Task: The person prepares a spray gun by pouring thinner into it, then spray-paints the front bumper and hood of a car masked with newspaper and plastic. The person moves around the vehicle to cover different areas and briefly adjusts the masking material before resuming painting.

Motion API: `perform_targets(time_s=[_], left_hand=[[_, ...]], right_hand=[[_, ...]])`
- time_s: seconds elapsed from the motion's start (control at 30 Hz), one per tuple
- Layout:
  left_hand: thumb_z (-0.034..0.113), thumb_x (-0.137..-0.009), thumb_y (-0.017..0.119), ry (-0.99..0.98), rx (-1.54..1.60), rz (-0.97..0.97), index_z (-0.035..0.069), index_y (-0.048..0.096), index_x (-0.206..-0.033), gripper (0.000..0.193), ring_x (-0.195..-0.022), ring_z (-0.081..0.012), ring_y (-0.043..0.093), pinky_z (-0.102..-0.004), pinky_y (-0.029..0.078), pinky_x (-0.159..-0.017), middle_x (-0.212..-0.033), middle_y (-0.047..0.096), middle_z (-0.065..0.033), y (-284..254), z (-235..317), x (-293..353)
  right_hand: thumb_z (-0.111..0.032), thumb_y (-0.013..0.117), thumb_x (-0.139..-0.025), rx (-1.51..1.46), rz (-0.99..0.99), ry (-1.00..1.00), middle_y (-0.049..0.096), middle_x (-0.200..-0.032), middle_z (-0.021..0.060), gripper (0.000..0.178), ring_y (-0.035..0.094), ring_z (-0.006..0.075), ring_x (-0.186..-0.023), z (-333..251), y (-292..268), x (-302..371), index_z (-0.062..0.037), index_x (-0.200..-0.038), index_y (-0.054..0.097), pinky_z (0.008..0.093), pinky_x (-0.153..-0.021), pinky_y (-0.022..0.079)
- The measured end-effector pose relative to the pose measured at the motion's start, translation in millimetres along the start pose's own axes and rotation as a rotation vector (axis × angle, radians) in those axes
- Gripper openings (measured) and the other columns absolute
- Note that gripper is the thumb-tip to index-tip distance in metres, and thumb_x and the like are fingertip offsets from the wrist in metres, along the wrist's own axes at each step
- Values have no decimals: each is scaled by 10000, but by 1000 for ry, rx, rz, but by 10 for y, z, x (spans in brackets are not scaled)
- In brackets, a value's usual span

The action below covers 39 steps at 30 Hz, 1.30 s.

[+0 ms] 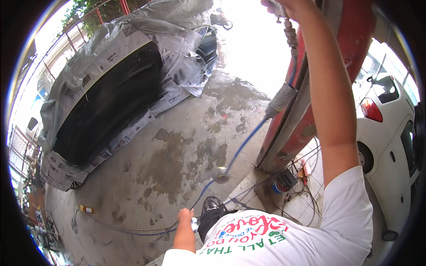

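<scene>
My right arm is raised along a red post, and my right hand [293, 6] is partly cut off by the top edge. Its fingers close around a metal air-line fitting [278, 12]. From the stacked grey couplings [290, 36] beside it, a blue hose [248, 141] runs down through a ribbed grey sleeve [282, 100] and a blurred round piece [220, 174]. Low at my left side, my left hand [185, 215] is closed, with a small white item [194, 224] showing at its edge. The hose passes close by that hand; whether the fingers touch it is unclear.
A car panel [111, 99], dark and masked round with newspaper [133, 41] and silver sheeting, stands left. The red post [290, 128] rises close on my right. Cables and a dark box [284, 181] lie at its foot; a white car [385, 137] is beyond.
</scene>
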State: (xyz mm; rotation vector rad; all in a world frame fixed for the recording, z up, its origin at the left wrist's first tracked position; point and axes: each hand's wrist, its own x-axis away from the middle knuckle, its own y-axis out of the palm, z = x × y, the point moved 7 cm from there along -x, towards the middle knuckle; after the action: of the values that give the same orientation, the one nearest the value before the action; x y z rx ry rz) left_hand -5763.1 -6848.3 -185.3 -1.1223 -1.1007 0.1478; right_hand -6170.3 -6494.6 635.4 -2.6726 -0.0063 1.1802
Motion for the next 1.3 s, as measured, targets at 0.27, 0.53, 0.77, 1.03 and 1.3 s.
perform_targets(time_s=[0.27,0.53,0.77,1.03,1.3], left_hand=[[397,-985,563,35,-3,9,42,766,-1099,425,-1105,-412,691,-496,556,-954,-1179,722,-221,-633,209,-1689],[417,-1012,495,687,149,111,94,749,-1104,421,-1124,-458,631,-533,503,-975,-1186,691,-227,-3024,4694,-4662],[404,-1035,510,1305,803,8,16,729,-1051,446,-1011,-371,721,-423,549,-854,-1007,749,-203,-5296,10436,-4498],[315,-977,563,1331,143,379,129,715,-1061,255,-1048,-337,718,-457,571,-873,-999,735,-144,-6426,12904,-5185],[327,-1003,590,821,70,612,111,657,-986,227,-893,-382,712,-521,570,-741,-1071,683,-213,-6051,11302,-6724]], right_hand=[[-330,703,-978,-45,2,379,738,-929,108,368,615,145,-490,3374,1382,-915,19,-1093,688,297,-418,502],[-269,695,-978,-88,-96,732,750,-917,81,327,598,122,-472,6165,1844,-1633,12,-1145,677,273,-411,472],[-242,726,-955,177,149,791,753,-856,52,313,571,98,-463,8303,1285,-2665,-10,-1164,695,258,-398,439],[-455,664,-991,282,170,812,736,-1171,73,510,468,88,-526,11028,108,-3685,-53,-1303,657,257,-462,376],[-443,583,-1008,18,-277,986,633,-1323,126,501,619,287,-1072,12988,764,-4074,-119,-1386,528,488,-661,461]])
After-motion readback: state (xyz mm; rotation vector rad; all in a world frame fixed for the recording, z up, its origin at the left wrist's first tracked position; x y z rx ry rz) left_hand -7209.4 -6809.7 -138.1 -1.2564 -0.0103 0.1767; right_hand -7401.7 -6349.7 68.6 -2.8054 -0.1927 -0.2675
